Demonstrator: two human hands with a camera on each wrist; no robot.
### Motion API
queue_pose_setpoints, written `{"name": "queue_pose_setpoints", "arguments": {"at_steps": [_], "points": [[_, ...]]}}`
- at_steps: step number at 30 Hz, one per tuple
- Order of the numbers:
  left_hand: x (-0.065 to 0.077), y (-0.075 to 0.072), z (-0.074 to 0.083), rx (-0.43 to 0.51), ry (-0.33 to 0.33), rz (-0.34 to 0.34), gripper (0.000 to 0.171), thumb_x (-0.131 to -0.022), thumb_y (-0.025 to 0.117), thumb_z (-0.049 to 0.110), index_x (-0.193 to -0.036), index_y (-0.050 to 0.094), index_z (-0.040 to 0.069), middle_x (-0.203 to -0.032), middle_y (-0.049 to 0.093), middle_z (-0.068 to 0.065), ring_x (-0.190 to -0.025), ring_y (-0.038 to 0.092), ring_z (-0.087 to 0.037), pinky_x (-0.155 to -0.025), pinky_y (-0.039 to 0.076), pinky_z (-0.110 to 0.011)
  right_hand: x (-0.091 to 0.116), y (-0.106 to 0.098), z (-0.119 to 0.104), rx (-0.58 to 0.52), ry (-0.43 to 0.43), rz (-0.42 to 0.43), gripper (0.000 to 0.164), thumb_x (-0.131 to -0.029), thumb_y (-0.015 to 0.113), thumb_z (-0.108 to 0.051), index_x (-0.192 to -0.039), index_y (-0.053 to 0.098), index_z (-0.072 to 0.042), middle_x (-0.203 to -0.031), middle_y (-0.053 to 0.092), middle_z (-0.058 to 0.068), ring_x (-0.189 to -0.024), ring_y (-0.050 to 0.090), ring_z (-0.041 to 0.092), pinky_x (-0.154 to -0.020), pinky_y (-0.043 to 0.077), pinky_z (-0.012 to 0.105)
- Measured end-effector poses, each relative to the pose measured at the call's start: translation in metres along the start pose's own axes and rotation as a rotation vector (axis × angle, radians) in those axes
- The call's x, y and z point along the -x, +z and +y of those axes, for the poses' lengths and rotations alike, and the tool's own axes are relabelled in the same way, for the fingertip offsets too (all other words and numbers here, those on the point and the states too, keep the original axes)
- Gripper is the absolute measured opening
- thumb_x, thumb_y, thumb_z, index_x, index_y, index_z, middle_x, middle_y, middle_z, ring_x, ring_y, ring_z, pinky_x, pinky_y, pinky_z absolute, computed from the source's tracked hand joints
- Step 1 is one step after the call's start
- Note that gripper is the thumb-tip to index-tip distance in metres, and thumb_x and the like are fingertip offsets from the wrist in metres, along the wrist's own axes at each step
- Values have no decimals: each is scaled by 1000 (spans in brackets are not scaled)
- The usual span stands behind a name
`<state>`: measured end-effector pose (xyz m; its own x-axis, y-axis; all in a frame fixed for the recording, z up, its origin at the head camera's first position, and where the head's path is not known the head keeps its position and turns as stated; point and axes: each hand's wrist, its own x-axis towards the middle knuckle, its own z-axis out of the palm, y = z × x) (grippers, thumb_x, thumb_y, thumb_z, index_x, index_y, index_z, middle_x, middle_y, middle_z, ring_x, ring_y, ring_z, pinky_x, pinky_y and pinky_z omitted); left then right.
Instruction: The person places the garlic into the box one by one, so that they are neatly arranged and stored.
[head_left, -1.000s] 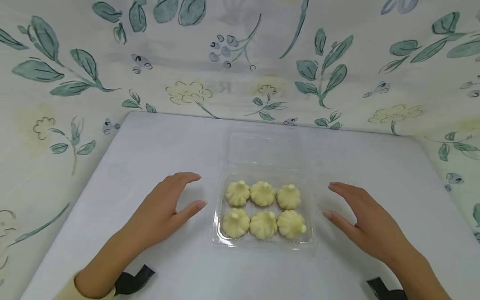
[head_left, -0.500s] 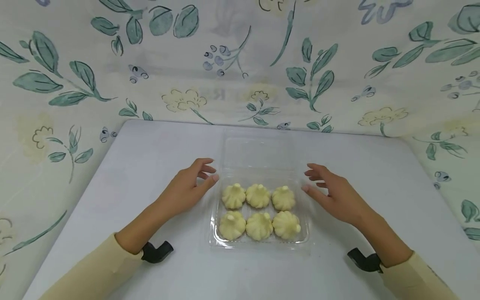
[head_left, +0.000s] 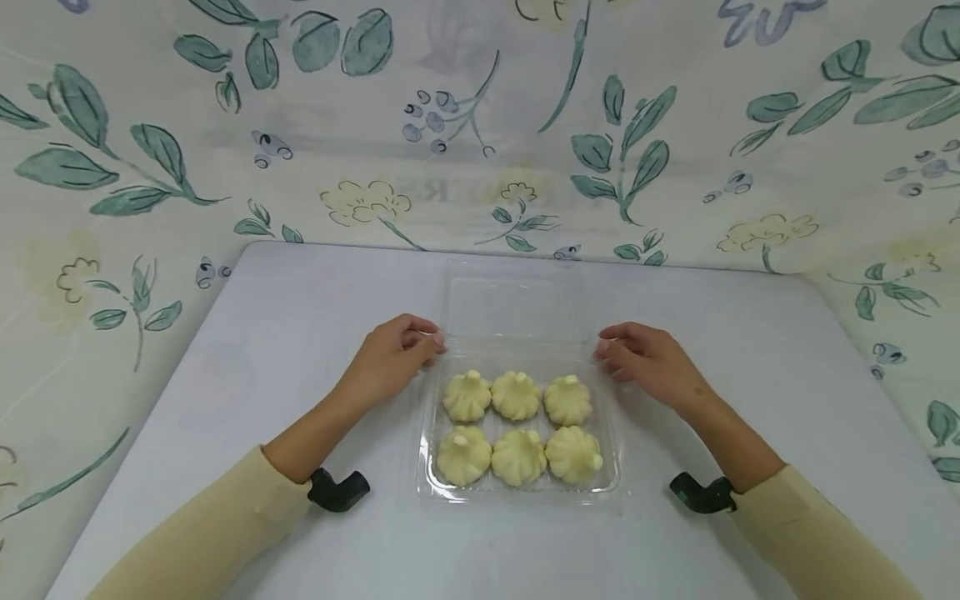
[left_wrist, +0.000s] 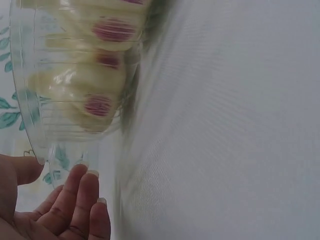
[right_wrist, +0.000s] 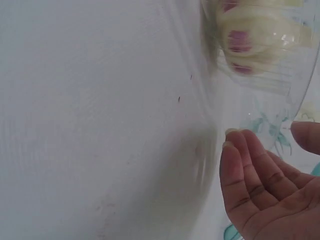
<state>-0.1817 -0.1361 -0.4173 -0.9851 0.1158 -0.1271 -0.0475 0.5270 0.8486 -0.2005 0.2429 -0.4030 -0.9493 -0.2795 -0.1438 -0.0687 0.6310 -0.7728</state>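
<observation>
In the head view a clear plastic clamshell box (head_left: pixel 521 496) stands on the table, its lid (head_left: pixel 517 304) folded back flat behind it. Two rows of pale yellow, ribbed pieces shaped like garlic bulbs (head_left: pixel 519 457) fill it; purple patches show low on their sides in the wrist views. By the box's back left corner is my left hand (head_left: pixel 390 358), its thumb touching the rim (left_wrist: pixel 30 115), fingers bent and apart from the thumb. My right hand (head_left: pixel 652 358) is at the back right corner, thumb at the rim and bent fingers below, a gap between them.
The white table (head_left: pixel 315 283) has its back edge against a leaf-and-flower patterned cloth (head_left: pixel 480 200). Black wrist-worn pieces (head_left: pixel 339 490) sit beneath both forearms. Small dark specks (right_wrist: pixel 179 99) lie on the tabletop near the right hand.
Both hands have moved inward and forward from either side to the box's back corners, their fingers drawing closer to their thumbs. The box and its contents stay put; the head view has shifted slightly.
</observation>
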Motion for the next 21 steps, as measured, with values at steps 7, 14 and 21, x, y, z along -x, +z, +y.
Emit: {"name": "queue_pose_setpoints", "arguments": {"at_steps": [7,14,21], "points": [[-3,-1,5,67,-14,-3,33,-103,68,25,-125,60,3,-104,73,-9,-95,69,-23,-82,55,-36,-5,4,-3,11,12,23,37,-107,59,-23,-134,59,3,-117,73,17,-97,71,26,-82,60,39],[-6,-2,5,138,70,-4,33,-100,71,15,-125,53,2,-115,71,-11,-97,69,-23,-81,54,-32,-6,5,-4,-21,-26,57,34,-106,64,-19,-130,56,4,-114,71,17,-97,71,27,-79,60,31],[-5,-2,4,143,112,-7,28,-99,70,7,-119,51,3,-115,72,-10,-99,69,-23,-81,53,-30,-1,2,-9,-39,-78,77,30,-106,64,-17,-125,56,4,-111,72,17,-97,72,29,-77,60,31]]}}
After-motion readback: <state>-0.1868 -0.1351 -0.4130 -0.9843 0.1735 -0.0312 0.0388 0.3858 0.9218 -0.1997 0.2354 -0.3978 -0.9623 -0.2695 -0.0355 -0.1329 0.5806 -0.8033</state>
